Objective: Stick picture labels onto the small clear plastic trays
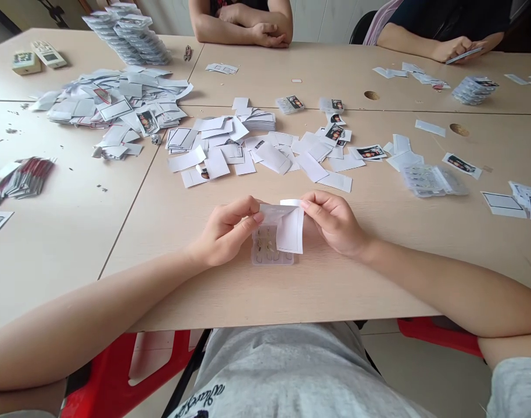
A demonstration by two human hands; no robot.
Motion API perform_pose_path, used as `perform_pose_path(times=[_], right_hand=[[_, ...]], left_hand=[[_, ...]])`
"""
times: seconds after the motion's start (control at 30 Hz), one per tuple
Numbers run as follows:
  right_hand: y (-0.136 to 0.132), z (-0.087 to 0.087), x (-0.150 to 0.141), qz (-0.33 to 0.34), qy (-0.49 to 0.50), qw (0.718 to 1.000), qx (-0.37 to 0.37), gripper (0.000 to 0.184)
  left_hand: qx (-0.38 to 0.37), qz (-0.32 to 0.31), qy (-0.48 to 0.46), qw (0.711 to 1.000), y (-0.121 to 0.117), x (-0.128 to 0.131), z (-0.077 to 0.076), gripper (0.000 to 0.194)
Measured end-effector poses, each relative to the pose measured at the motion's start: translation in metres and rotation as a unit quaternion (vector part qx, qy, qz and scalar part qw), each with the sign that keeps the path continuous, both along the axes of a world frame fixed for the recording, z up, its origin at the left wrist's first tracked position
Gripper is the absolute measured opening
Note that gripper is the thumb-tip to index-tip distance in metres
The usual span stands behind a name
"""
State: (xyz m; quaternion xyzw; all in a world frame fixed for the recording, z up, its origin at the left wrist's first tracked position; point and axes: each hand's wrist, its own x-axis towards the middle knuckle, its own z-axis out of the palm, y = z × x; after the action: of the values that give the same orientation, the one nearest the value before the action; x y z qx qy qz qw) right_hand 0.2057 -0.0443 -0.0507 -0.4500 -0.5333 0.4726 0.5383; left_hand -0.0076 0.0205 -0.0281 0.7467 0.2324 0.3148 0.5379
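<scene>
Clear plastic box: near the middle of the worktop's near edge, between your hands, with small bent bits like hooks inside. It looks light and hard, likely a bit slippery, and could crack if you squeeze it. Its side walls and corners look best to hold.
White card: hangs over the right part of the box. It should be light, bendy and quick to crease, so pinch it softly by a corner.
Left hand: your thumb and finger pinch the box's far left corner; I can't tell if they catch the card too.
Right hand: your thumb and finger pinch the card's top right corner.
Worktop: flat, pale like wood, with thin seams and two round holes toward the far right corner.
Loose slips: spread across the middle, just past your hands.
More boxes: clear ones, toward the right edge.
Big paper heap: on the left, toward the far left corner.
Tall stack: full packs, by the far edge, left of the middle.
Two people: at the far edge; one folds their arms, one holds a flat thing.
Wall: pale, behind them.
</scene>
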Motion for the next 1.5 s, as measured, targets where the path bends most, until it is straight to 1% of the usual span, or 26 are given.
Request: perform_pose_path(times=[0.17, 0.47, 0.7, 0.9, 1.17, 1.33, 1.5], right_hand=[[0.0017, -0.0007, -0.0004, -0.002, 0.004, 1.000, -0.003, 0.026], [0.0004, -0.0002, -0.0017, -0.014, 0.009, 1.000, -0.006, 0.025], [0.0012, 0.0002, -0.0031, -0.015, 0.027, 1.000, 0.000, 0.024], [0.0022, 0.0017, -0.0033, 0.009, 0.067, 0.998, -0.018, 0.023], [0.0027, -0.0020, -0.0012, -0.014, 0.038, 0.999, -0.008, 0.024], [0.0035, -0.0051, -0.0009, -0.024, 0.023, 0.999, -0.021, 0.027], [0.0046, -0.0050, -0.0016, -0.027, 0.025, 0.999, -0.009, 0.030]], left_hand=[[0.014, 0.001, 0.019, 1.000, 0.0041, -0.0027, -0.0032, 0.027], [0.010, 0.005, 0.016, 1.000, 0.0053, -0.0027, -0.0050, 0.026], [0.003, -0.001, 0.002, 1.000, 0.0028, 0.0005, -0.0024, 0.026], [-0.005, -0.004, 0.003, 1.000, 0.0020, 0.0002, -0.0003, 0.026], [-0.008, 0.000, 0.001, 1.000, 0.0012, -0.0001, 0.0019, 0.026], [-0.028, -0.009, -0.011, 1.000, 0.0008, 0.0008, 0.0018, 0.025], [-0.056, -0.011, -0.025, 0.998, 0.0012, 0.0026, 0.0017, 0.025]])
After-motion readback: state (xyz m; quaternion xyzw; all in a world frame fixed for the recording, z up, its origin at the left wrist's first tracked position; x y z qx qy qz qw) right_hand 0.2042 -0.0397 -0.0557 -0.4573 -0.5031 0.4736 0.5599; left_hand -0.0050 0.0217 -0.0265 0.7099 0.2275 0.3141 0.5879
